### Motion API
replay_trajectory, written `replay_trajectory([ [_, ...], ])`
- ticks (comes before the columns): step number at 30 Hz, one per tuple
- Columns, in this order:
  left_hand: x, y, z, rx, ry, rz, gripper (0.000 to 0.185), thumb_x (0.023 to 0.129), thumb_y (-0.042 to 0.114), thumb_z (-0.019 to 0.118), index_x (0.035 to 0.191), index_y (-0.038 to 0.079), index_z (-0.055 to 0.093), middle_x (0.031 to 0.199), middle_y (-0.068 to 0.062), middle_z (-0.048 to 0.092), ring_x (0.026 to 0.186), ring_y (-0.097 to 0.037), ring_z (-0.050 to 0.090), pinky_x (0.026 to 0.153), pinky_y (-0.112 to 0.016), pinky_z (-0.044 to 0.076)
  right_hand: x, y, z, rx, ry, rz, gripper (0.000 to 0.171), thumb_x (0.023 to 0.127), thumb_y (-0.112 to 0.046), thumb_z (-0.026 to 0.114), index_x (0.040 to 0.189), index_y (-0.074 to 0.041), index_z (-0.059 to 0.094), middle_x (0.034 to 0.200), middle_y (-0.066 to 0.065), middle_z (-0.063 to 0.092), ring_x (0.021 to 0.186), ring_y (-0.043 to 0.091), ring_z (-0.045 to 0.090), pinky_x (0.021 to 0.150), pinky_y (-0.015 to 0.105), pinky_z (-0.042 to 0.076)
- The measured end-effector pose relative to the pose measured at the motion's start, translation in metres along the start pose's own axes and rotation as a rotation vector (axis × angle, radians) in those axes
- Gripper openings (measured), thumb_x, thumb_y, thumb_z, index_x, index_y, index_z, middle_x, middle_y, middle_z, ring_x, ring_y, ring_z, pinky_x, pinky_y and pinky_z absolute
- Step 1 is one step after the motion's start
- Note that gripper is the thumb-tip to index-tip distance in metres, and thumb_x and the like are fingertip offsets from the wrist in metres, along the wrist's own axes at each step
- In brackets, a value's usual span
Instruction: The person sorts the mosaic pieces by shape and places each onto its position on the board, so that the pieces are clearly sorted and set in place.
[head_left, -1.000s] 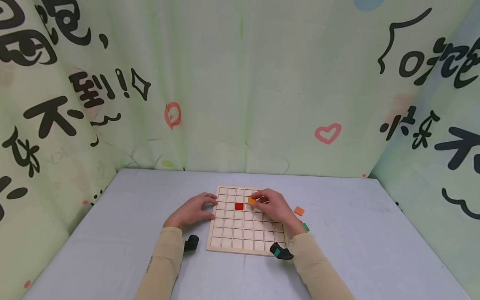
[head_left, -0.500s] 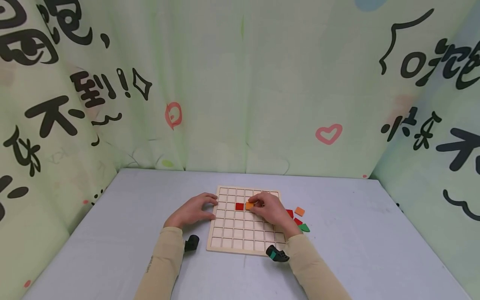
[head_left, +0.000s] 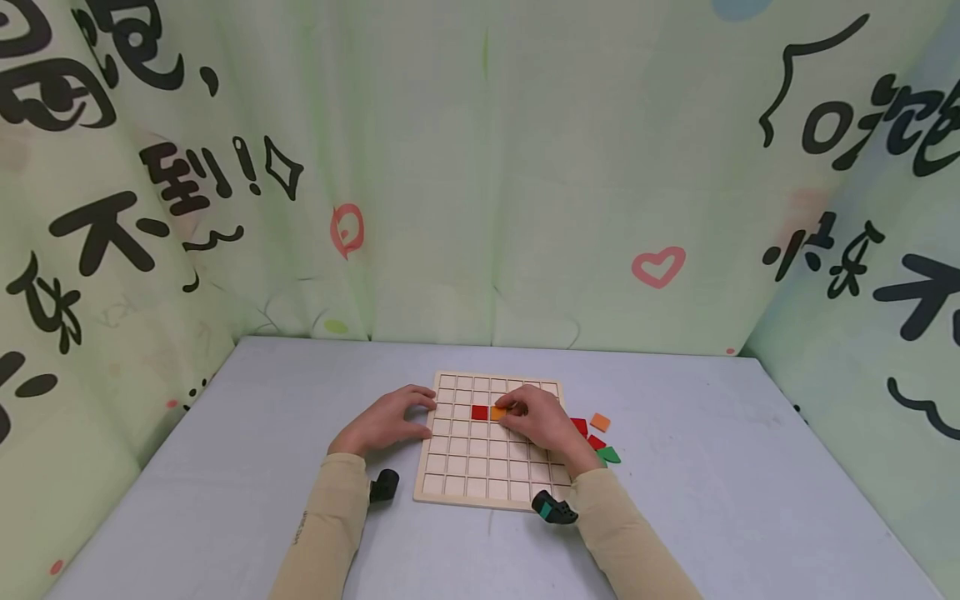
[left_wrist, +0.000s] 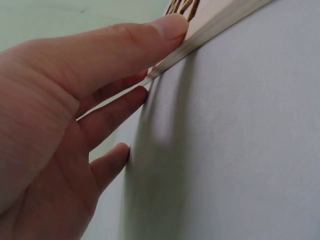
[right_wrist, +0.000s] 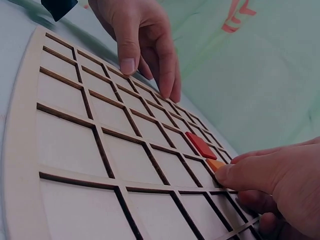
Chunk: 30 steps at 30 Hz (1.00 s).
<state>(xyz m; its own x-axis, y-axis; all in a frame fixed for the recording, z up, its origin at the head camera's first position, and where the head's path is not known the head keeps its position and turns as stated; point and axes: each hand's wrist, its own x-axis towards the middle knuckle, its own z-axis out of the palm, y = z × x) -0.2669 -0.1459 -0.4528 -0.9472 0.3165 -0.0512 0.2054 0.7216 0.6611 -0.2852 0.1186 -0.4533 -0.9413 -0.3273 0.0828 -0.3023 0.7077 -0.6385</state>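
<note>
A pale worktop [head_left: 675,500] fills the lower frame, with a wooden grid board [head_left: 491,483] at its centre. The left hand [head_left: 384,422] rests with relaxed fingers on the board's left edge. The right hand [head_left: 542,421] pinches an orange tile [head_left: 498,413] in a cell just right of a red tile [head_left: 479,412]. Loose coloured pieces [head_left: 598,437] lie right of the board.

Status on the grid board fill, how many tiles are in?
One done: a red tile sits flat in a cell of the wooden grid board. In hand: the right hand pinches an orange tile at the cell beside the red one, while the left hand steadies the board's edge. Left: loose tiles on the table right of the board; nearly all cells are empty.
</note>
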Motion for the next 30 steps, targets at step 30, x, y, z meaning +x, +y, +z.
replay_trajectory([
  [30,0.0008,0.0004,-0.0004,0.010,0.000,0.000,0.041,0.076,0.022,0.075,0.114,0.011,0.063,0.133,0.002,0.049,0.129,-0.021,0.040,0.108,-0.039,0.036,0.0007,0.0010,0.0008,0.000,0.002,0.013,0.018,0.083,-0.017,0.068,0.101,-0.017,0.069,0.097,-0.004,0.062,0.078,0.010,0.053,0.073,0.025,0.047],
])
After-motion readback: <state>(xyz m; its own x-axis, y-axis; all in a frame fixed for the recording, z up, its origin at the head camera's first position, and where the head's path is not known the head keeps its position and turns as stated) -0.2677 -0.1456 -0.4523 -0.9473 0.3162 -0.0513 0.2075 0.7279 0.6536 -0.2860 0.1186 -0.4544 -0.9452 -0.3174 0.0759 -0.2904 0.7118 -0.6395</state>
